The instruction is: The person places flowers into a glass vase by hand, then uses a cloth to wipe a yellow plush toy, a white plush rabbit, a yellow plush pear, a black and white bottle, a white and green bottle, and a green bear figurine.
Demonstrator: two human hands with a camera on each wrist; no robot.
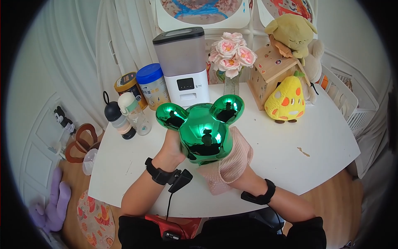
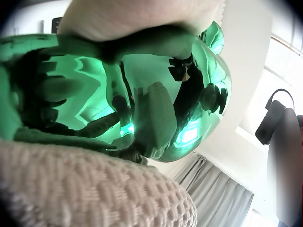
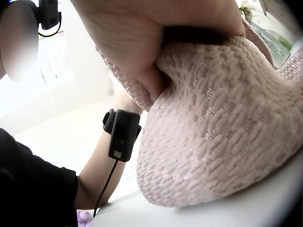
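Observation:
A shiny green bear-shaped figure (image 1: 205,135) with two round ears is held upright over the near middle of the table. My left hand (image 1: 173,146) grips its left side, the fingers mostly hidden behind it. On the other side, my right hand (image 3: 142,33) holds a pink woven cloth (image 1: 232,164) up against the figure's lower right. The cloth bunches around that hand and covers most of its fingers, with one end hanging toward the table. In the left wrist view, the cloth (image 2: 94,189) lies along the glossy green surface (image 2: 156,104).
Behind the figure stand a white dispenser (image 1: 186,85), a blue-lidded tub (image 1: 153,85) and a vase of pink roses (image 1: 232,54). Two bottles (image 1: 134,114) are at left. A wooden house (image 1: 273,68) and a yellow plush pear (image 1: 286,99) sit at right on the white table (image 1: 323,153).

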